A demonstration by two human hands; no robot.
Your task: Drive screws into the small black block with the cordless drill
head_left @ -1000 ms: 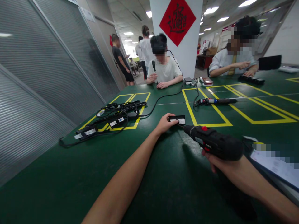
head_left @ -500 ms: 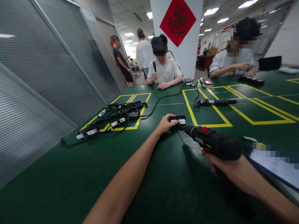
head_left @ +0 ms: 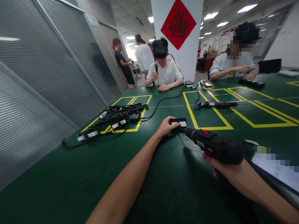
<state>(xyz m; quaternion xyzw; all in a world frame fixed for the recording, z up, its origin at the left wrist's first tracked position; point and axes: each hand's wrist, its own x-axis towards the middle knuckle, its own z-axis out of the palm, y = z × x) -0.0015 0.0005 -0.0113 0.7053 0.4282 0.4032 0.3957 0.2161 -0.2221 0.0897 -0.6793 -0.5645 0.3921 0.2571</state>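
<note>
My left hand (head_left: 167, 126) grips the left end of a small black block with a white label (head_left: 182, 123) on the green table. My right hand (head_left: 217, 165) is wrapped round the handle of a black and red cordless drill (head_left: 216, 146). The drill points left, and its thin bit reaches the near side of the block, close to my left thumb. Whether the bit's tip sits in a screw or a hole is too small to tell. My palm and the table's shadow hide most of the drill's grip.
Black adapters with cables (head_left: 123, 115) lie in a heap on the left, partly over yellow tape outlines. A pen-shaped electric screwdriver (head_left: 219, 104) lies beyond the drill. Papers (head_left: 275, 168) are at the right. Two people (head_left: 167, 71) sit across the table; others stand behind.
My hands, the drill and the labelled block keep nearly the same arrangement. The whole view has shifted slightly, so things appear a little lower.
</note>
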